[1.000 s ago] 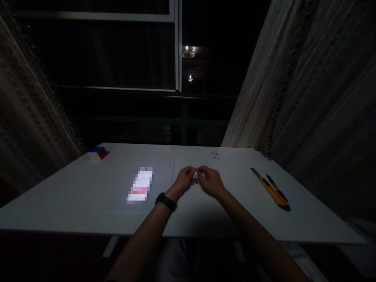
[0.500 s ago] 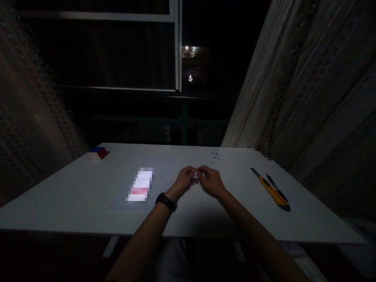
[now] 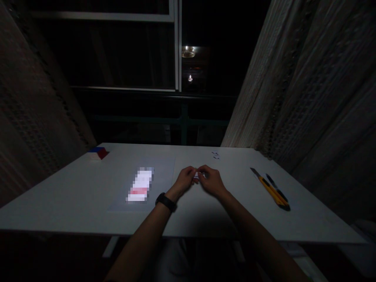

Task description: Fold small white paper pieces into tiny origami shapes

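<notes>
- One left hand point(image 3: 185, 179) and one right hand point(image 3: 210, 181) pinched a paper slip point(image 3: 196, 175) between them, over the table point(image 3: 82, 192).
- Its dark marks were too small to read.
- Marks on paper scraps point(image 3: 216, 155) beyond were illegible too.
- The phone point(image 3: 141, 182) showed a pixelated screen.

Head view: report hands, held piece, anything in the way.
Left hand and right hand close together, pinching. Small white piece between them, partly covered. Yellow cutter off right, apart from both.

The white bench point(image 3: 73, 196) carries a colored cube point(image 3: 98, 153), a pale sheet point(image 3: 163, 175), small marked scraps point(image 3: 216, 158), a yellow cutter point(image 3: 272, 191) and a dark pen point(image 3: 277, 188).
</notes>
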Available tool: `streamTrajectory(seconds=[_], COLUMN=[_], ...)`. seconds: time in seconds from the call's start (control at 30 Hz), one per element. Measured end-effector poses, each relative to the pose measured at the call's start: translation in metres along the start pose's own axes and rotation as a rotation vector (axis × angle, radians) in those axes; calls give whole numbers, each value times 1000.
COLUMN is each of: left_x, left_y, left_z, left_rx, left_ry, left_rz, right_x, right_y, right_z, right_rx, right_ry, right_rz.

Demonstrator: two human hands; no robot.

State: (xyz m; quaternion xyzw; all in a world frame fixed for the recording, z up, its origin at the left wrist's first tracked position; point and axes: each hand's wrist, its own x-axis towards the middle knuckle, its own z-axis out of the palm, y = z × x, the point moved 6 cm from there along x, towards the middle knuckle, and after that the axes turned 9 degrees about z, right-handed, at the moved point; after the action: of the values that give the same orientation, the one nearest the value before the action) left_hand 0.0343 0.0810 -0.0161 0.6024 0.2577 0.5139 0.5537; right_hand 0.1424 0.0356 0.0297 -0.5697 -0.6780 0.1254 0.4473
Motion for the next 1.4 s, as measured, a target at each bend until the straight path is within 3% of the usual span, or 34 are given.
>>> streamTrajectory(seconds=[0.23,0.57,0.83,1.13,1.27,1.4], left_x=[1,0,1,-2,-1,2], left_y=[1,4,6,14,13,8], left_z=[1,1,4,7,6,3], left_rx=[30,117,82,67,62,68], left_ry=[-10,-15,-47,-63,-58,-19], left_rz=[4,4,7,21,19,8], right_x=[4,2,12,11,11,13], right_y=[6,3,25,45,45,38], right_z=[1,0,4,12,13,10], right_rx=[117,-34,411,725,769,608], right_ry=[-11,-8,-66,-54,-59,-52], right_rz=[42,23,181,424,448,323])
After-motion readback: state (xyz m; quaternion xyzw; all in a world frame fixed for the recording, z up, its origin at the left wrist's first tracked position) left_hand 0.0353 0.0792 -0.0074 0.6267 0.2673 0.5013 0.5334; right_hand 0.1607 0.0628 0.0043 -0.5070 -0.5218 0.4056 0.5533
